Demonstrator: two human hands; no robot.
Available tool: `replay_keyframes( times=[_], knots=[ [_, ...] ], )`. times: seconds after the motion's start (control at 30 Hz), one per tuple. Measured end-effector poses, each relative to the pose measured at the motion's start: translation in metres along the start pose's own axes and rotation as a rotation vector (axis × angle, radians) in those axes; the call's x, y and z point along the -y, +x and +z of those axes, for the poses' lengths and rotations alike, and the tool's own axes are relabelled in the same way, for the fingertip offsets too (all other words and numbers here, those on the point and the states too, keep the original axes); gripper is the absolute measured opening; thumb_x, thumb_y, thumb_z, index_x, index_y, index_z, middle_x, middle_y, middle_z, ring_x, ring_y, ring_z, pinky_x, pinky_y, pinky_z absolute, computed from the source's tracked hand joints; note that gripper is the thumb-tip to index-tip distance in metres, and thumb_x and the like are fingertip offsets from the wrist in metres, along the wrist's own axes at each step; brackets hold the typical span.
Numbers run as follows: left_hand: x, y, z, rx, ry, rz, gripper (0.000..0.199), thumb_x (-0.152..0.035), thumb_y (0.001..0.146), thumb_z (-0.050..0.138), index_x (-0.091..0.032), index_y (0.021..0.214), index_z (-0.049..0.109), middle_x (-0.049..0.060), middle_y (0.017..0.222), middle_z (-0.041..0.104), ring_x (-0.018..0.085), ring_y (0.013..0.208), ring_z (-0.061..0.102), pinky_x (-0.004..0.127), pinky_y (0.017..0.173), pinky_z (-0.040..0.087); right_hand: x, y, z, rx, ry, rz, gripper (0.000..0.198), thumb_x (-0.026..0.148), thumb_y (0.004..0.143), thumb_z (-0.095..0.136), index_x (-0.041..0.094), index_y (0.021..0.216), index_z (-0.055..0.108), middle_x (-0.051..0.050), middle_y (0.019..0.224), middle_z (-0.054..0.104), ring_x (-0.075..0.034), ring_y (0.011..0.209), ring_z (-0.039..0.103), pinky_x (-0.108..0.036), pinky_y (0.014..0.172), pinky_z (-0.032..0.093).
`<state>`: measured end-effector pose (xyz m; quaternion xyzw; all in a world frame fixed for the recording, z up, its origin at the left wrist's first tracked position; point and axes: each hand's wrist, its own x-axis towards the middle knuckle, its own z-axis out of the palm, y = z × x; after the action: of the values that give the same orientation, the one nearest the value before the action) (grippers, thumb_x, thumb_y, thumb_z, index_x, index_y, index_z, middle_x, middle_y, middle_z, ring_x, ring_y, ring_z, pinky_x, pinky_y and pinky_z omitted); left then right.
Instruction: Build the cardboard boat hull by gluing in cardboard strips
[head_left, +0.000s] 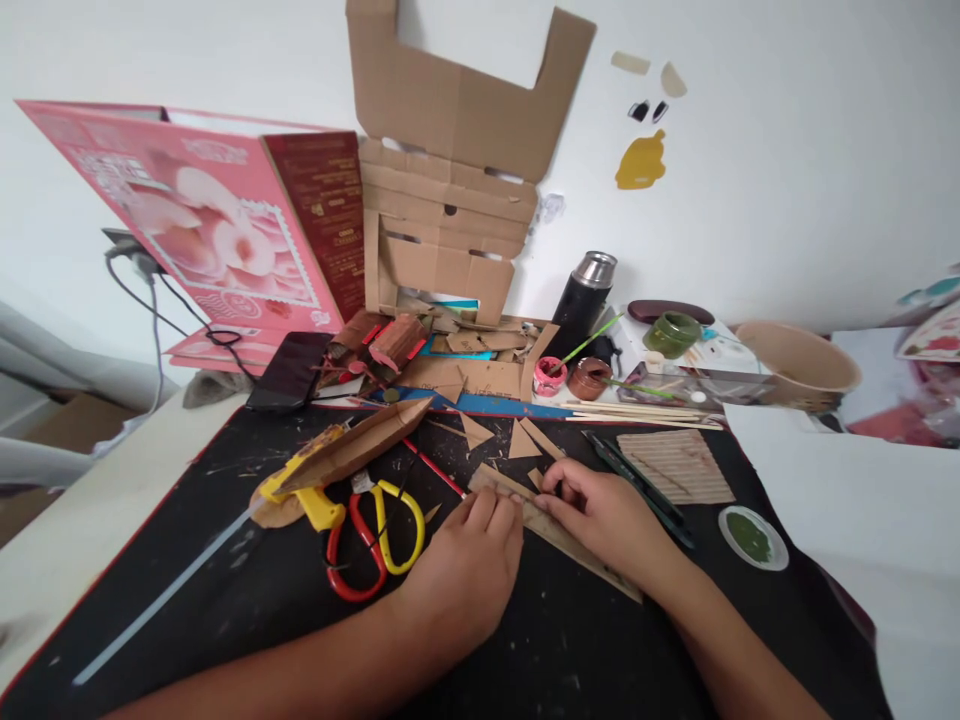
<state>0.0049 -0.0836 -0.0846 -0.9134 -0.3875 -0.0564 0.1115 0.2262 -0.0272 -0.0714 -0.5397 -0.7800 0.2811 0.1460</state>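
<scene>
A long, narrow cardboard strip (pixel 577 552) lies slantwise on the black mat (pixel 570 660), under both hands. My left hand (pixel 472 555) is closed, its bent fingertips gripping the strip near its far left end. Just right of it, my right hand (pixel 604 510) pinches the strip's upper edge between thumb and fingers. Small cardboard triangles (pixel 523 440) lie beyond the fingers. Left of my left hand are scissors (pixel 405 530) with red and yellow handles. A yellow glue gun (pixel 319 500) with a long glue stick lies partly beneath a boat-shaped folded cardboard piece (pixel 360 445).
Dark green pens (pixel 652 490), corrugated cardboard (pixel 679 465) and a lid with green paint (pixel 754 538) sit at right. Behind stand paint jars (pixel 550 378), a black flask (pixel 581 300) and a large cardboard sheet (pixel 457 110). A phone (pixel 285 370) and pink box (pixel 217 230) are at left.
</scene>
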Motion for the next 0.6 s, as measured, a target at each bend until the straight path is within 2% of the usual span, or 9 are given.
replay_keyframes(
  times=[0.2,0.37,0.5,0.6],
  knots=[
    [0.0,0.001,0.003,-0.08,0.0,-0.042,0.039,-0.017,0.102,0.054,-0.003,0.136,0.067,0.018,0.114,0.074,0.031,0.106,0.07,0.041,0.083,0.064,0.003,-0.002,0.0,0.01,-0.019,-0.004,0.007,0.03,0.098,0.069,0.025,0.096,0.067,0.005,0.07,0.063,-0.016,0.062,0.058,-0.027,0.062,0.032],
    [0.002,0.004,0.0,-0.086,-0.008,0.001,0.024,-0.015,0.102,0.055,-0.008,0.117,0.072,0.012,0.1,0.072,0.03,0.094,0.069,0.045,0.085,0.06,0.01,-0.004,-0.004,0.015,-0.044,0.014,0.004,0.027,0.098,0.072,0.024,0.095,0.07,0.006,0.067,0.061,-0.015,0.062,0.056,-0.027,0.06,0.028],
    [0.005,0.003,0.001,-0.08,-0.03,0.006,0.018,-0.015,0.104,0.054,-0.013,0.11,0.071,0.013,0.106,0.072,0.031,0.104,0.068,0.046,0.092,0.057,0.012,-0.006,-0.005,-0.004,-0.008,-0.009,0.005,0.026,0.098,0.074,0.024,0.094,0.071,0.006,0.069,0.063,-0.015,0.064,0.058,-0.026,0.062,0.029],
    [0.006,0.002,0.0,-0.088,-0.058,0.037,0.017,-0.017,0.106,0.053,-0.014,0.111,0.07,0.012,0.105,0.072,0.03,0.102,0.068,0.044,0.089,0.056,0.012,-0.007,-0.005,-0.002,-0.03,-0.023,0.01,0.03,0.096,0.079,0.024,0.097,0.071,0.005,0.07,0.064,-0.015,0.064,0.059,-0.026,0.063,0.03]
  ],
)
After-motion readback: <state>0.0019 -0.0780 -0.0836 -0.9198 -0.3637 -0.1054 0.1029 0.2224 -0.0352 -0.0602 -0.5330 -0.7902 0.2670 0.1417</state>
